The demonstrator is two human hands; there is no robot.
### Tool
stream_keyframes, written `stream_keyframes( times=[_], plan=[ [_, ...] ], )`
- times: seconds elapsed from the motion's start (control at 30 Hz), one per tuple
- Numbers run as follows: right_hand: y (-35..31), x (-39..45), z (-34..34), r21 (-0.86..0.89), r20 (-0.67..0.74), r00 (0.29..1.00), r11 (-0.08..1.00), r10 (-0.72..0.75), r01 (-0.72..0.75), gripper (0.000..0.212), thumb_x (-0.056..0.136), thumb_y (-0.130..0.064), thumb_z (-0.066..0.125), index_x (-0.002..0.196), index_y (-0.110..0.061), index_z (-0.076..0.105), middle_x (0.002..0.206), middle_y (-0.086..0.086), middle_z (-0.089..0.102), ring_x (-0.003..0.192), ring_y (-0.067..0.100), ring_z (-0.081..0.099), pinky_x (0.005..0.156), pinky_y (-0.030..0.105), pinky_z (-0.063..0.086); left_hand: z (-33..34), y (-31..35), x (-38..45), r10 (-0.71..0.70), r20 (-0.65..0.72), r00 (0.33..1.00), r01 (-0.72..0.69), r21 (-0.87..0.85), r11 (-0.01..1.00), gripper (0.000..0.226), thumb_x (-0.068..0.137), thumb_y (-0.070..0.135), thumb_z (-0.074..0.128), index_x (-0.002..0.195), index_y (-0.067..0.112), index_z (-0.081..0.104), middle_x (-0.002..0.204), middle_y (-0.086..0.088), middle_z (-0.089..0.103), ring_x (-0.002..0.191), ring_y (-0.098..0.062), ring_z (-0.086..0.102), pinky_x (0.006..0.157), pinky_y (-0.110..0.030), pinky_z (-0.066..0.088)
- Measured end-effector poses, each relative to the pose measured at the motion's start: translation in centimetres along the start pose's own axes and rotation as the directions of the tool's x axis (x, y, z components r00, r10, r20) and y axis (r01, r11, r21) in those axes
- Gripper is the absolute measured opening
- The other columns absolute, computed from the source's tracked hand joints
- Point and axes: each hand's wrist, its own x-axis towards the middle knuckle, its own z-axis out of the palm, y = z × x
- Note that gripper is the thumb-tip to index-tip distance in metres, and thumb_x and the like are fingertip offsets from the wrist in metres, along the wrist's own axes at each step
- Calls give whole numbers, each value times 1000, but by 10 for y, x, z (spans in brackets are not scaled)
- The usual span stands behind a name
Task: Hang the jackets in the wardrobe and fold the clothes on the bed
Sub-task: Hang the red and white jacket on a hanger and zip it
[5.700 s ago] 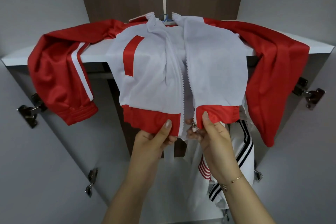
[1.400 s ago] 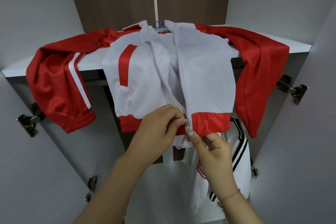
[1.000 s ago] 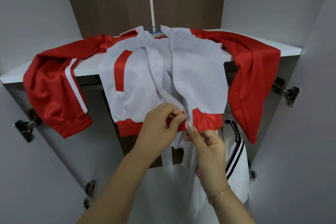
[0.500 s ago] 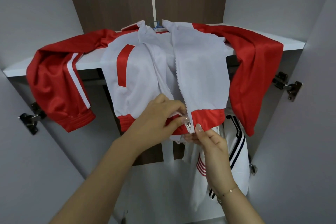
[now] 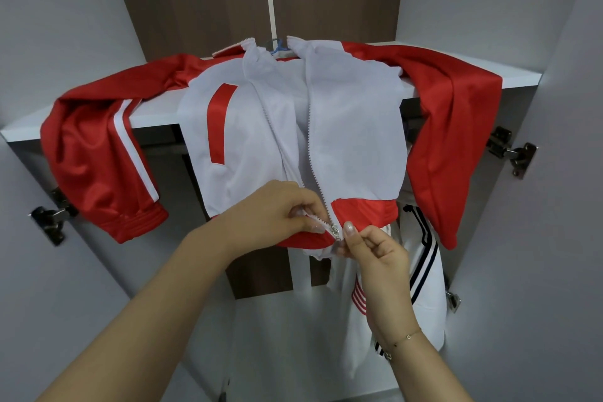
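- The step in hand looks like starting the zip on the red-and-white track jacket (image 5: pixel 352 127), which lies draped over the front edge of the wardrobe shelf (image 5: pixel 156 116), its body hanging below that edge and its red sleeves spread along the shelf to either side.
- The left hand (image 5: pixel 274 215) pinches the bottom end of the jacket's left zip tape, just below the shelf at the red hem band.
- The right hand (image 5: pixel 375 254) pinches the hem right beside the zip slider (image 5: pixel 335 232); the two hands are close together, almost touching at the slider.
- Next, I judge, the tape end must seat fully in the slider, then the hem be held taut while the slider is drawn up toward the shelf.
- A blue hanger hook (image 5: pixel 277 45) shows at the collar, resting on the shelf; the jacket is not yet on a rail.
- Below the shelf on the right hangs a white garment with dark stripes (image 5: pixel 424 274), close behind the right hand and likely to crowd it.
- Metal door hinges (image 5: pixel 512 153) sit on the side panels by the shelf's ends.
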Motion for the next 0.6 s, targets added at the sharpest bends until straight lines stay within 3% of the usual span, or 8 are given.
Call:
stream_keyframes(
  times=[0.2,0.37,0.47,0.6],
  plan=[
    [0,3,4,-9,-16,1000,1000,-9,9,41,84,-31,63,77,9,63,66,14,65,65,16,62,69,22,54,5,4,5,-4,-24,1000,3,-42,999,7,93,31,63,94,31,70,78,31,55,82,20,54,76,2,39],
    [-3,10,1,44,-44,997,997,62,-60,32,83,-29,65,73,1,67,66,10,67,64,17,63,68,19,53,20,10,1,-36,-207,978,11,-123,992,16,91,31,65,85,44,56,77,33,54,83,14,56,73,1,41],
    [-6,10,-3,134,-31,985,977,170,-164,27,82,-29,68,68,-6,70,72,15,69,70,21,66,73,24,55,38,9,-12,64,-386,920,-105,-84,991,26,87,30,72,97,40,50,99,28,48,94,1,56,82,-8,47],
    [-11,6,-4,235,26,959,931,280,-279,25,79,-27,72,71,-4,73,78,18,70,78,23,68,73,25,56,57,5,-22,203,-405,891,-201,49,978,33,82,35,75,107,21,59,110,13,48,100,-2,51,85,-12,45]
  ],
)
